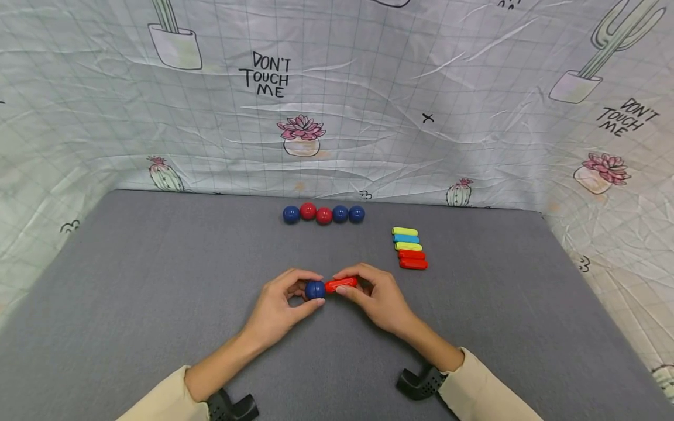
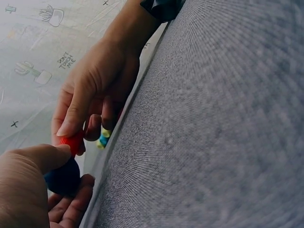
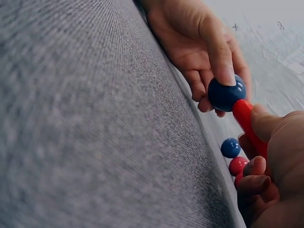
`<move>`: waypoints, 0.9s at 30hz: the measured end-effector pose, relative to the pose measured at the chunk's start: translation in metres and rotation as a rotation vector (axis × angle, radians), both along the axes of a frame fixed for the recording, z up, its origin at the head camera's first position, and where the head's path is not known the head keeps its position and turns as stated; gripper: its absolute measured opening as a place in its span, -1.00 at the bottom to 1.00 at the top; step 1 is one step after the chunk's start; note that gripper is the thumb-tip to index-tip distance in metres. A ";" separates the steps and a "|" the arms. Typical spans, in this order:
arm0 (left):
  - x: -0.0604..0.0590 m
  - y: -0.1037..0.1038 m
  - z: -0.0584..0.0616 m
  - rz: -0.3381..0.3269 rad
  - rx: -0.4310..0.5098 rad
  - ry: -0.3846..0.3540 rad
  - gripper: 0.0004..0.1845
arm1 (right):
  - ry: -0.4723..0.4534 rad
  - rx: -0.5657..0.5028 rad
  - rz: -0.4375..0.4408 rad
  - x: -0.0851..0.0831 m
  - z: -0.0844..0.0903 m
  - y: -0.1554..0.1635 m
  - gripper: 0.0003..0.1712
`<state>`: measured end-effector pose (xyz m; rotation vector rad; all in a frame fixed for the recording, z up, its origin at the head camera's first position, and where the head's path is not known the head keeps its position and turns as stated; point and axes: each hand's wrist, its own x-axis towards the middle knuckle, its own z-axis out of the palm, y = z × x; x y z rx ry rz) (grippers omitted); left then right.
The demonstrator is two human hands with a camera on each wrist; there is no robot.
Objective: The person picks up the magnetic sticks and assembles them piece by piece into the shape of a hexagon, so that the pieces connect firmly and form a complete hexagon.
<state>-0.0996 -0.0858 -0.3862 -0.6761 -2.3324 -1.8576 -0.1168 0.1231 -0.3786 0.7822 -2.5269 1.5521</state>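
Both forearms wear cream long sleeves, the left sleeve (image 1: 163,400) and the right sleeve (image 1: 487,389), each ending short of the wrist. Just beside each cuff sits a black camera mount: the left mount (image 1: 231,406) smooth, the right mount (image 1: 421,383) perforated with small holes.

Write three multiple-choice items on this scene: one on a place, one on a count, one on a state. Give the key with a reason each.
1. Where does the row of balls lie?
A. at the table's far edge
B. beside the left elbow
C. on the sticks

2. How many sticks lie in the pile?
A. three
B. five
C. seven

3. What does the left hand hold?
A. nothing
B. a yellow stick
C. a blue ball

Key: 1 A, the row sits by the backdrop; 2 B, two yellow, one blue, two red; 3 C, its fingers pinch it against the red stick in the right hand.
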 end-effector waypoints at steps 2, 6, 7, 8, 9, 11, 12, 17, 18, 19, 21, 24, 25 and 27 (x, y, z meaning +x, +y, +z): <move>-0.001 0.000 -0.001 -0.006 0.023 -0.008 -0.65 | -0.007 0.003 -0.006 0.001 0.000 -0.001 -0.80; -0.002 0.000 -0.002 -0.017 0.059 -0.002 -0.65 | -0.019 0.006 -0.014 0.002 0.001 -0.001 -0.80; -0.001 0.000 -0.002 -0.019 0.059 0.007 -0.65 | -0.019 0.005 -0.015 0.002 0.001 -0.001 -0.80; -0.001 0.000 -0.002 -0.019 0.055 0.017 -0.65 | -0.019 0.007 -0.016 0.002 0.001 -0.001 -0.81; -0.001 0.000 -0.002 -0.017 0.047 0.026 -0.65 | -0.017 0.009 -0.016 0.002 0.001 -0.001 -0.81; -0.001 0.000 -0.002 -0.015 0.031 0.044 -0.66 | -0.013 0.014 -0.015 0.002 0.002 -0.001 -0.81; -0.001 0.000 -0.002 -0.014 0.023 0.050 -0.66 | -0.009 0.018 -0.013 0.002 0.002 -0.001 -0.81; -0.006 -0.001 -0.013 -0.013 -0.020 0.059 -0.63 | -0.006 0.029 -0.007 0.002 0.004 -0.001 -0.81; -0.007 -0.002 -0.017 -0.011 -0.035 0.054 -0.62 | -0.009 0.030 -0.008 0.002 0.005 -0.002 -0.81; -0.008 -0.002 -0.021 -0.009 -0.052 0.052 -0.60 | -0.016 0.029 -0.008 0.003 0.005 -0.002 -0.81; -0.011 -0.004 -0.028 -0.004 -0.088 0.045 -0.58 | -0.033 0.031 -0.001 0.004 0.007 -0.004 -0.80; -0.011 -0.005 -0.033 -0.007 -0.118 0.030 -0.57 | -0.071 0.040 0.010 0.006 0.007 -0.006 -0.78; -0.011 -0.005 -0.034 -0.010 -0.118 0.027 -0.57 | -0.080 0.041 0.014 0.007 0.007 -0.007 -0.77; -0.011 -0.005 -0.035 -0.020 -0.108 0.012 -0.57 | -0.091 0.046 0.015 0.006 0.003 -0.008 -0.76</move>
